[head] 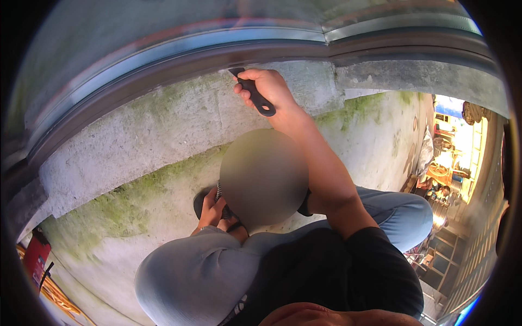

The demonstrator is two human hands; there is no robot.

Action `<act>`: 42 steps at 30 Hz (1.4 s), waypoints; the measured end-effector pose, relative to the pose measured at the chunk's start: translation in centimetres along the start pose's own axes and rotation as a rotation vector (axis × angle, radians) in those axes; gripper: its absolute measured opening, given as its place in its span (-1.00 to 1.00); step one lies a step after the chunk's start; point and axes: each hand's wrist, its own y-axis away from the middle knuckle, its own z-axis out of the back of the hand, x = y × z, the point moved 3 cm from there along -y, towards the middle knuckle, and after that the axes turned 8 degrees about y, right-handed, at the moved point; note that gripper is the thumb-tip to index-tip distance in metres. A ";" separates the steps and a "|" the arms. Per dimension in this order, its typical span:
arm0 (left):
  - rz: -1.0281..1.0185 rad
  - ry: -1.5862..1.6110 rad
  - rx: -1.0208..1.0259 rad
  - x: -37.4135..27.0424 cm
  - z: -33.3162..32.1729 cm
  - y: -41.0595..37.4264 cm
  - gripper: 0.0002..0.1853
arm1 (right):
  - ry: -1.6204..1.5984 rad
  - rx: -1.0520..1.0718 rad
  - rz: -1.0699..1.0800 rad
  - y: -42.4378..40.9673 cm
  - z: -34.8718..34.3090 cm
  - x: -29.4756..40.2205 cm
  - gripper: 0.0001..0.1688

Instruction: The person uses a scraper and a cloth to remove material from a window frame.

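Observation:
My right hand [274, 84] grips the black handle of a putty knife [261, 100]. Its dark blade points up and left, at the seam between a brown window frame [281, 55] and the concrete ledge [171, 110] below. Lower down, my left hand [211, 211] is by my foot, its fingers bent over a black, ridged thing [225, 211] that looks like a sandal strap. Whether it grips this or only rests there is unclear. A blurred round patch covers the area between my arms and hides part of the foot.
Window glass [163, 36] rises above the frame, with a corner on the right. Green growth stains the concrete floor [163, 212]. At lower left lie a red object [36, 254] and a yellow hose or cord [61, 299]. Cluttered goods with a wheel [438, 168] stand far right.

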 end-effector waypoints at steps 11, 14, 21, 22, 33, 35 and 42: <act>-0.044 -0.035 0.045 0.3 0.5 -0.3 -0.65 | 0.035 -0.026 -0.011 1.0 -0.7 0.3 -0.80; -0.023 -0.024 0.021 0.4 0.5 -0.2 -0.64 | 0.053 -0.019 -0.011 0.9 -0.1 0.6 -0.81; -0.021 -0.028 -0.042 1.0 1.1 -0.4 -0.61 | -0.145 0.010 -0.032 -2.2 5.7 -1.6 -0.82; -0.021 -0.036 -0.052 0.8 0.8 -0.3 -0.60 | -0.178 -0.040 -0.033 -2.5 7.8 -1.6 -0.82; -0.070 -0.069 0.028 1.7 1.6 -1.0 -0.64 | -0.038 -0.099 0.018 -2.0 10.4 -0.2 -0.83; -0.071 -0.073 0.016 1.8 1.6 -0.9 -0.65 | -0.056 -0.092 0.004 -2.6 10.6 -0.5 -0.83; -0.061 -0.127 -0.011 0.9 0.9 -0.5 -0.65 | -0.044 -0.087 0.025 -2.7 10.0 -0.3 -0.80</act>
